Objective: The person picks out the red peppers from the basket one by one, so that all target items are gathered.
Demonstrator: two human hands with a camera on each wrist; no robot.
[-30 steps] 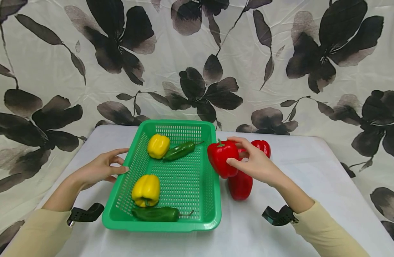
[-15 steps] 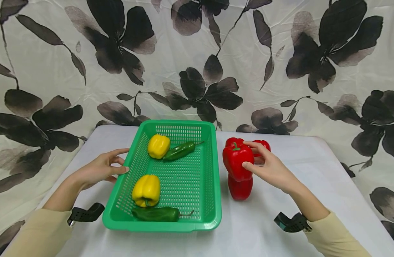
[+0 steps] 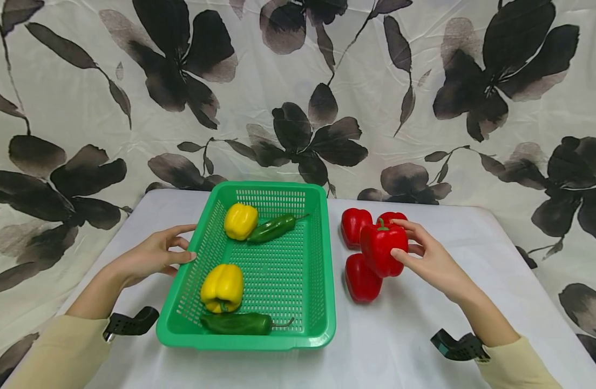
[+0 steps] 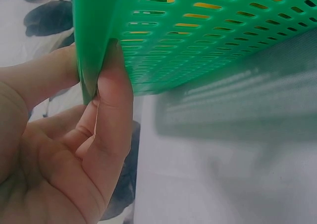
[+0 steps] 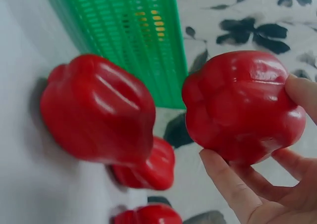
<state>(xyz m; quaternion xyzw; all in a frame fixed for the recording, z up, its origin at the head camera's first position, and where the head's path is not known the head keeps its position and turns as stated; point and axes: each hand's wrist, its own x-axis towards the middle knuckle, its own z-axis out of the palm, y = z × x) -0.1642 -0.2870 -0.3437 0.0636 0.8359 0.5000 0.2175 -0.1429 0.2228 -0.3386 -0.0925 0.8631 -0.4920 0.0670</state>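
Note:
My left hand (image 3: 154, 256) pinches the left rim of a green plastic basket (image 3: 331, 302), thumb on one side and fingers under the lip in the left wrist view. In my right hand (image 3: 431, 259) is a red bell pepper (image 3: 383, 248), stem up, held between thumb and fingers above the table. Three more red bell peppers lie to the right of the basket: one at the front (image 3: 362, 283), one behind it (image 3: 354, 227), and one at the back right (image 3: 392, 217), partly hidden by the held one. The right wrist view shows the held bell pepper (image 5: 242, 105) from below.
Inside the basket lie two yellow bell peppers, one at the back (image 3: 240, 221) and one nearer (image 3: 221, 288). A green chili pepper (image 3: 271, 228) lies beside the back one, another (image 3: 237, 323) along the front wall. A floral cloth (image 3: 278, 70) hangs behind the white table (image 3: 453, 237).
My right hand has carried the red bell pepper rightward, from beside the basket's right rim to over the other red peppers. The left hand and basket have stayed in place.

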